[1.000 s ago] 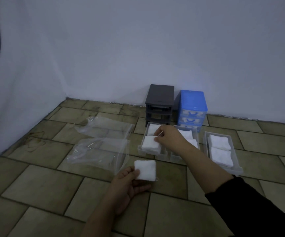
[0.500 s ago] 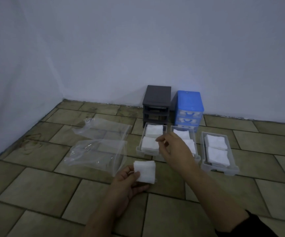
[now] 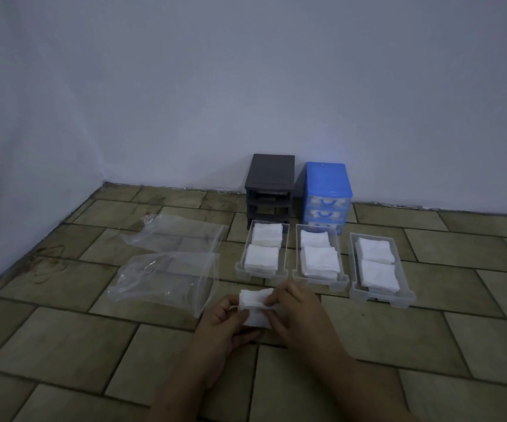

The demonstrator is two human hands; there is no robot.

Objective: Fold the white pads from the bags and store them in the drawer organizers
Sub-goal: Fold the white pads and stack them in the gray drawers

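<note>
Both hands, left hand (image 3: 224, 322) and right hand (image 3: 297, 312), pinch one white pad (image 3: 253, 306) above the floor, folding it. Beyond, three clear drawers (image 3: 381, 295) already hold folded pads (image 3: 261, 257); both bags (image 3: 167, 278) at left look empty, so this seems the last.

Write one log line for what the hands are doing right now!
step: folding | left hand: holds white pad | right hand: pinches pad edge | three clear drawers: hold folded pads | two bags: on floor

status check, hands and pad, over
Left hand and right hand both pinching one white pad above the floor. Three drawers already hold pads. Nothing in the way.
</note>
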